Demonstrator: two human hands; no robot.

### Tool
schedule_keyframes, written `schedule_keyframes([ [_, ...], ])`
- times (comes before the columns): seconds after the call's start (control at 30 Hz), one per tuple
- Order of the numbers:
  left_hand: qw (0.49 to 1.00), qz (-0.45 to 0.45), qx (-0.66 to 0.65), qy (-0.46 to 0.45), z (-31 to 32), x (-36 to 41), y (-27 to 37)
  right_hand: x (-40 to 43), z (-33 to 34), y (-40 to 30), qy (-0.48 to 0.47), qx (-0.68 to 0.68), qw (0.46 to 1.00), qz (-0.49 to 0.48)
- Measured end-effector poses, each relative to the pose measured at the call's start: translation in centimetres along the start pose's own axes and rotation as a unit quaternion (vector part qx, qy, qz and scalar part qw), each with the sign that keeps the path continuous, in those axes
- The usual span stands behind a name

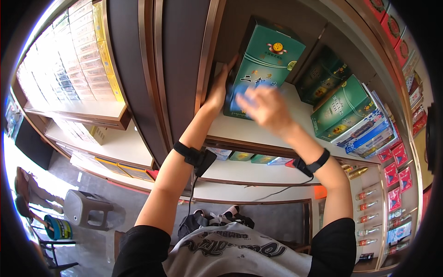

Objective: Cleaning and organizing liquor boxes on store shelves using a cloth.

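Note:
A tall green gift box of erguotou liquor (pixel 273 59) stands tilted on a white shelf in front of me. My left hand (pixel 219 86) rests along the box's left side, fingers extended, with part of them hidden behind its edge. Blurred by motion, my right hand (pixel 264 107) is at the box's lower front, closed on a blue cloth (pixel 240 97) that lies against the box face. Farther right on the same shelf are a darker green box (pixel 322 74), another green liquor box (pixel 342 109) and a blue-and-white box (pixel 360 128).
Stacked cartons (pixel 86 55) fill a shelf on the left, beyond dark cabinet panels. A lower shelf (pixel 252 173) holds more boxes. Bottles (pixel 367 218) and red packets line the right. On the floor at left are a grey stool (pixel 86 209) and a teal bucket (pixel 57 228), beside a person's legs.

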State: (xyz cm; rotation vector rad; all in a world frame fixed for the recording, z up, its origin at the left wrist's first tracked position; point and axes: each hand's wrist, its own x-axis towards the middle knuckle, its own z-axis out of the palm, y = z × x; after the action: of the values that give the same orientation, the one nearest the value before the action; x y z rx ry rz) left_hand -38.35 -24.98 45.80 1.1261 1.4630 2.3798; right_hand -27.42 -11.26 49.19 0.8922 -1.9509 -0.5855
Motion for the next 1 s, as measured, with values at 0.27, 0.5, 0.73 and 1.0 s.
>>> schedule_keyframes([
  [0.27, 0.999, 0.02, 0.037, 0.017, -0.6, 0.0, -0.6, 4.3, -4.1, 5.5, 0.108, -0.074, 0.985, 0.11],
  [0.5, 1.0, 0.008, 0.002, -0.001, 0.0, -0.2, 0.0, 0.0, -0.3, -0.3, 0.015, -0.001, 0.999, 0.039],
  [0.73, 0.996, 0.039, 0.075, 0.015, -0.5, -0.2, -0.4, 1.8, -2.6, 2.8, 0.061, -0.032, 0.995, 0.069],
  [1.0, 0.999, 0.03, 0.044, -0.004, -0.5, 0.1, -0.5, 0.0, -0.6, -0.4, 0.017, -0.002, 0.998, 0.062],
])
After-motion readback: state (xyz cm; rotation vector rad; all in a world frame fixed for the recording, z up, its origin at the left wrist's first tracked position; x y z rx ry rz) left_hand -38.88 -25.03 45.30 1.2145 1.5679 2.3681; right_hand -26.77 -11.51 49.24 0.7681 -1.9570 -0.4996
